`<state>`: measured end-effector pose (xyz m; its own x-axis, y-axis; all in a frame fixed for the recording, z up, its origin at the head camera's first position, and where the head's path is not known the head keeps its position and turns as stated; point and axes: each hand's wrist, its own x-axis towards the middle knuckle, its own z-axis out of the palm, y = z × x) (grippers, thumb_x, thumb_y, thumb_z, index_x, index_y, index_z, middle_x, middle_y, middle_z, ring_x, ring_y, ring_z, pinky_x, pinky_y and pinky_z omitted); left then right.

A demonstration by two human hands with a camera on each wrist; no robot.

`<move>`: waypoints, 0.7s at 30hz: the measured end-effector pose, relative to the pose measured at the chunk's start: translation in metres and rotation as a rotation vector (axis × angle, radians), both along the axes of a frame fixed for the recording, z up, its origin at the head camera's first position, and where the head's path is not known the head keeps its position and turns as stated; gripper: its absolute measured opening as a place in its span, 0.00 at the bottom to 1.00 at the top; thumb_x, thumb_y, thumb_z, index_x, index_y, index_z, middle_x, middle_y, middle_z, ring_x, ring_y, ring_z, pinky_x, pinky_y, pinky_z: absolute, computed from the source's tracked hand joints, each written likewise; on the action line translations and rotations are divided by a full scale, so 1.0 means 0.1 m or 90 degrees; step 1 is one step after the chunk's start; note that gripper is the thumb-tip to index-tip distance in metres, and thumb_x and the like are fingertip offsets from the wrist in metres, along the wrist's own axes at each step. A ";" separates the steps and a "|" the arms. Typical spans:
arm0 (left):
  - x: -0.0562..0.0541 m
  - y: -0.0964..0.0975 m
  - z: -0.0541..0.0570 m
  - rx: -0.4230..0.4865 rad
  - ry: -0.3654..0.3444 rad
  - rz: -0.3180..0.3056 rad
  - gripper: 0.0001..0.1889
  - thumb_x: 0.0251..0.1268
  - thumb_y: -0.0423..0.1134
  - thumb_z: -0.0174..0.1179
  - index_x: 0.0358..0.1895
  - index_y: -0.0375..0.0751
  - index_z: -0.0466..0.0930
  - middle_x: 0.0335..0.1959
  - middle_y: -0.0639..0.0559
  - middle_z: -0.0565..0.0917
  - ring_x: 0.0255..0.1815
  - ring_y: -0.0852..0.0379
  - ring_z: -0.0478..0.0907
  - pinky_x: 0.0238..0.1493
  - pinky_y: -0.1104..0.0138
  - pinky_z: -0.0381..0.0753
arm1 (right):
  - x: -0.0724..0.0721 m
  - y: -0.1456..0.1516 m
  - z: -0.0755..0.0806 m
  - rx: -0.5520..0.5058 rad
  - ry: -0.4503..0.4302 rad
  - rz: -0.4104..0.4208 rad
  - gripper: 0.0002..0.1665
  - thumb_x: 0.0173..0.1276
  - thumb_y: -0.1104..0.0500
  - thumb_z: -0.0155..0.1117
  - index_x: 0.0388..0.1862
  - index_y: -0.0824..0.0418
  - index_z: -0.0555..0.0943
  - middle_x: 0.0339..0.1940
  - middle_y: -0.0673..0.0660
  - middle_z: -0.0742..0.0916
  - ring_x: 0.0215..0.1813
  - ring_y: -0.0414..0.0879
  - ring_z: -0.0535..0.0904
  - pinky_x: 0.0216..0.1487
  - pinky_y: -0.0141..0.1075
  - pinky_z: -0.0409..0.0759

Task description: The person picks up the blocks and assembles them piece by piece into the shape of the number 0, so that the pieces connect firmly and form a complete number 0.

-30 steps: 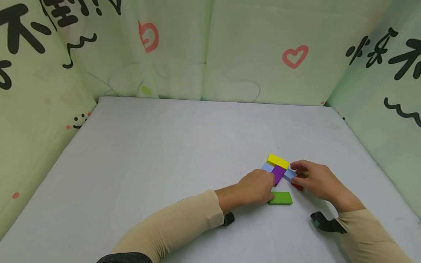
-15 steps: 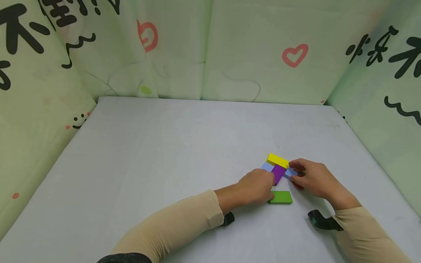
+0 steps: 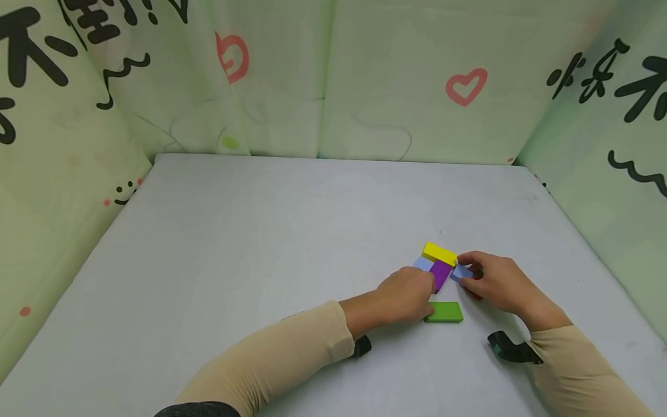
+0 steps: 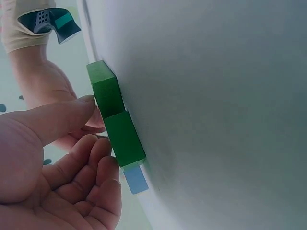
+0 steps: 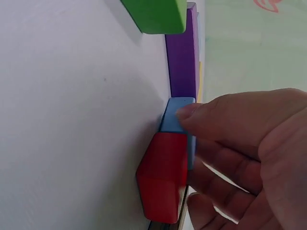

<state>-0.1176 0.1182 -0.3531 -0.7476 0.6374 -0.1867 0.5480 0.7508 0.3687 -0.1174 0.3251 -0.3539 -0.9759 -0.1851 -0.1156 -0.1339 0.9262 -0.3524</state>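
Observation:
In the head view my right hand (image 3: 495, 286) pinches a light blue block (image 3: 461, 273). The right wrist view shows the thumb on that block's near face and the fingers behind it. A red block (image 5: 163, 175) sits against it, mostly covered by the hand from above. My left hand (image 3: 409, 294) grips a green block (image 4: 125, 139), hidden from above. Its thumb touches a second green block (image 3: 445, 312). A purple block (image 3: 441, 275) stands between the hands. Behind it lie a yellow block (image 3: 439, 253) and another light blue block (image 3: 424, 264).
The blocks lie on a white table (image 3: 260, 231), right of its middle. Pale green printed cloth (image 3: 391, 87) hangs along the back and both sides. Dark wrist mounts (image 3: 513, 349) stick out by the cuffs.
The light blue block under my right hand has shifted slightly to the right and turned a little, and the hand moved slightly with it. My left hand stays in place.

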 end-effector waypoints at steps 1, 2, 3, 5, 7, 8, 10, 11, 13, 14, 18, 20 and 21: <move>0.00 0.00 0.00 0.001 0.001 -0.001 0.10 0.64 0.47 0.70 0.42 0.47 0.84 0.24 0.61 0.76 0.30 0.63 0.71 0.32 0.75 0.70 | 0.00 0.00 0.00 0.000 -0.001 0.000 0.27 0.66 0.60 0.68 0.60 0.73 0.76 0.43 0.65 0.85 0.44 0.58 0.80 0.45 0.53 0.82; 0.00 0.00 0.00 0.002 0.001 -0.003 0.10 0.64 0.46 0.70 0.42 0.47 0.84 0.24 0.60 0.76 0.30 0.63 0.71 0.31 0.75 0.70 | 0.00 0.00 0.00 -0.001 -0.002 -0.003 0.27 0.66 0.59 0.68 0.60 0.72 0.76 0.43 0.65 0.85 0.42 0.56 0.80 0.43 0.51 0.82; 0.00 0.00 0.00 0.002 0.002 -0.004 0.10 0.64 0.46 0.70 0.42 0.47 0.84 0.24 0.60 0.76 0.30 0.63 0.71 0.31 0.75 0.70 | -0.01 0.00 0.00 -0.002 -0.001 -0.005 0.28 0.66 0.59 0.68 0.61 0.72 0.76 0.42 0.65 0.85 0.41 0.55 0.79 0.42 0.49 0.82; -0.01 0.00 -0.01 0.003 0.004 -0.007 0.09 0.64 0.46 0.70 0.41 0.47 0.84 0.23 0.61 0.76 0.30 0.63 0.71 0.31 0.75 0.70 | -0.01 -0.01 0.00 -0.002 0.004 -0.004 0.28 0.67 0.59 0.67 0.62 0.71 0.75 0.41 0.64 0.85 0.39 0.54 0.79 0.39 0.46 0.82; -0.01 -0.01 -0.01 0.004 0.005 -0.008 0.09 0.64 0.46 0.70 0.42 0.47 0.84 0.23 0.61 0.76 0.30 0.63 0.71 0.31 0.75 0.70 | 0.00 -0.01 0.00 0.000 0.014 -0.002 0.28 0.67 0.59 0.66 0.62 0.71 0.75 0.41 0.64 0.85 0.39 0.54 0.78 0.38 0.46 0.81; -0.01 -0.01 -0.01 0.004 0.006 -0.008 0.09 0.64 0.46 0.70 0.42 0.47 0.84 0.23 0.61 0.76 0.30 0.63 0.72 0.31 0.75 0.70 | 0.00 -0.01 0.01 0.001 0.020 0.000 0.27 0.67 0.59 0.66 0.62 0.70 0.76 0.41 0.64 0.85 0.39 0.54 0.78 0.38 0.47 0.81; -0.01 -0.01 -0.01 0.005 0.007 -0.008 0.10 0.64 0.46 0.70 0.42 0.47 0.84 0.24 0.61 0.76 0.30 0.63 0.72 0.32 0.75 0.70 | 0.01 -0.01 0.01 0.004 0.033 0.003 0.26 0.67 0.58 0.65 0.61 0.70 0.77 0.41 0.64 0.85 0.40 0.55 0.79 0.40 0.49 0.81; -0.01 -0.01 -0.01 0.005 0.007 -0.008 0.10 0.64 0.46 0.70 0.42 0.47 0.84 0.24 0.61 0.76 0.30 0.64 0.72 0.32 0.75 0.70 | 0.01 -0.01 0.02 0.005 0.038 0.004 0.25 0.67 0.58 0.65 0.60 0.70 0.77 0.41 0.64 0.85 0.40 0.56 0.79 0.41 0.50 0.81; -0.01 -0.01 -0.01 0.005 0.005 -0.008 0.10 0.64 0.46 0.70 0.42 0.47 0.84 0.24 0.61 0.76 0.30 0.64 0.71 0.32 0.75 0.70 | 0.02 0.00 0.02 0.004 0.045 0.002 0.25 0.67 0.58 0.66 0.59 0.70 0.78 0.40 0.64 0.86 0.41 0.57 0.80 0.41 0.50 0.81; -0.01 -0.01 -0.01 0.005 0.004 -0.008 0.10 0.64 0.46 0.70 0.42 0.47 0.84 0.24 0.61 0.76 0.30 0.64 0.71 0.32 0.75 0.70 | 0.02 0.00 0.02 0.004 0.047 0.001 0.25 0.68 0.57 0.66 0.59 0.70 0.78 0.40 0.63 0.86 0.41 0.57 0.80 0.41 0.50 0.81; -0.01 -0.01 0.00 0.005 0.001 -0.005 0.08 0.64 0.46 0.69 0.40 0.47 0.84 0.23 0.60 0.75 0.29 0.63 0.71 0.31 0.75 0.70 | 0.04 0.00 0.04 -0.003 0.052 -0.008 0.24 0.67 0.57 0.67 0.57 0.69 0.79 0.39 0.62 0.86 0.41 0.56 0.81 0.40 0.48 0.80; -0.01 -0.01 0.00 0.006 0.000 -0.004 0.08 0.64 0.46 0.69 0.38 0.48 0.83 0.22 0.60 0.75 0.29 0.63 0.71 0.30 0.74 0.69 | 0.05 -0.01 0.04 -0.006 0.050 -0.014 0.24 0.67 0.56 0.68 0.57 0.69 0.79 0.39 0.61 0.86 0.42 0.56 0.80 0.40 0.48 0.81; -0.01 -0.01 0.00 0.007 0.000 -0.004 0.08 0.64 0.45 0.69 0.37 0.48 0.83 0.22 0.60 0.75 0.29 0.63 0.71 0.30 0.74 0.69 | 0.06 -0.01 0.05 -0.009 0.046 -0.018 0.24 0.67 0.55 0.68 0.57 0.69 0.79 0.38 0.60 0.86 0.41 0.56 0.80 0.40 0.48 0.80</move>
<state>-0.1183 0.1173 -0.3534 -0.7437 0.6439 -0.1798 0.5522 0.7433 0.3776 -0.1115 0.3241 -0.3490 -0.9865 -0.1585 -0.0419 -0.1335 0.9250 -0.3556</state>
